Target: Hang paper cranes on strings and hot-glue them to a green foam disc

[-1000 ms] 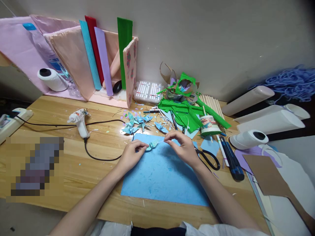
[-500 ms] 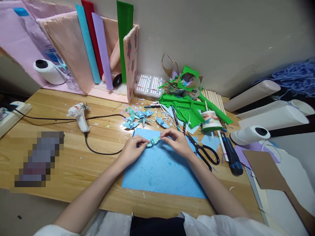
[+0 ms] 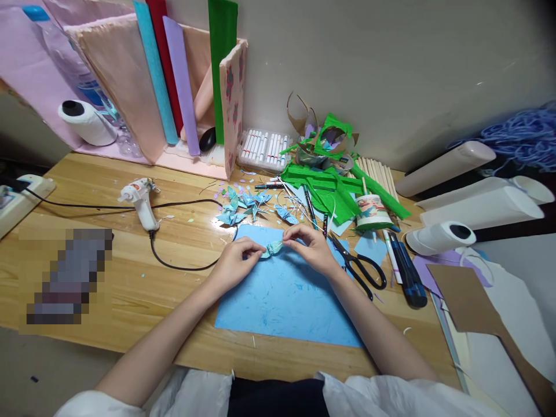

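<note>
Small pale-teal folded paper piece [image 3: 274, 249] over the blue sheet [image 3: 286, 301]
Creased at its middle and marked with darker blue, it stretches crosswise, pinched at both ends, its right end slanting slightly toward the sheet's far edge. Whether it touches the sheet cannot be told.

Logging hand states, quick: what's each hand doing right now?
Left hand: closed, grip pinching one end of the small, pale blue-green, folded paper piece.
Right hand: closed, grip pinching its other end.
</note>
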The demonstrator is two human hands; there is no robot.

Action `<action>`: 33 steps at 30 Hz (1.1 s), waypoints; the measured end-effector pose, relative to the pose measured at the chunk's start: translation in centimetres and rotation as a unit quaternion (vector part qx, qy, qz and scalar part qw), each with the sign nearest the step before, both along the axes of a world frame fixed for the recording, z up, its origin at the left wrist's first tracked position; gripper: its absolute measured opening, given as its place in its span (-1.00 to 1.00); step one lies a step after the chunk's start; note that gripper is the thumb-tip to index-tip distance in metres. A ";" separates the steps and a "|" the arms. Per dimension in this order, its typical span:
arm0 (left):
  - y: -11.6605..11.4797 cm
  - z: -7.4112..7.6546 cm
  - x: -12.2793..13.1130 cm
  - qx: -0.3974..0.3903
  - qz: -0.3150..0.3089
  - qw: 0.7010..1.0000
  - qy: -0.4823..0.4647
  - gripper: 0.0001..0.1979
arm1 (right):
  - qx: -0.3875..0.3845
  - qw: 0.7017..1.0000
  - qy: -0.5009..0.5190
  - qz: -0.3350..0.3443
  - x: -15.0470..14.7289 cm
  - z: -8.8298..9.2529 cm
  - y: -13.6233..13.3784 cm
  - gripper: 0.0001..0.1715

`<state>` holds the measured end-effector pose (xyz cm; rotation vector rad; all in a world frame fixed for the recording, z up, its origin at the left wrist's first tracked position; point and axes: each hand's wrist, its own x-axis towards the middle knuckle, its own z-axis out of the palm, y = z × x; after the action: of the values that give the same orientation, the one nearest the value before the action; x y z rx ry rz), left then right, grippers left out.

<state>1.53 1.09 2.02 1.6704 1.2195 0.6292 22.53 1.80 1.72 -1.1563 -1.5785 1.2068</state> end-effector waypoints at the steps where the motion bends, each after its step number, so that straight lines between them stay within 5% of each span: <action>1: 0.0 0.0 0.0 0.000 0.000 1.000 0.000 -0.80 | -0.002 1.000 -0.002 0.005 0.1 0.0 0.0 -0.90; 15: -0.1 -0.1 0.1 0.002 0.002 1.000 -0.002 -0.81 | -0.048 0.997 0.031 0.049 0.6 0.4 -0.1 -0.86; 28: -0.2 -0.5 -0.1 0.016 -0.011 0.999 -0.028 -0.81 | -0.044 0.996 0.052 -0.056 -0.2 0.5 -0.2 -0.75; 33: -0.2 -0.3 -0.1 0.019 -0.017 0.999 -0.023 -0.81 | -0.043 0.997 0.042 -0.047 -0.6 0.1 -0.1 -0.76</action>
<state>1.38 0.89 1.72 1.6956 1.1509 0.6697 21.97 1.68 1.86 -1.2057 -1.4057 1.2560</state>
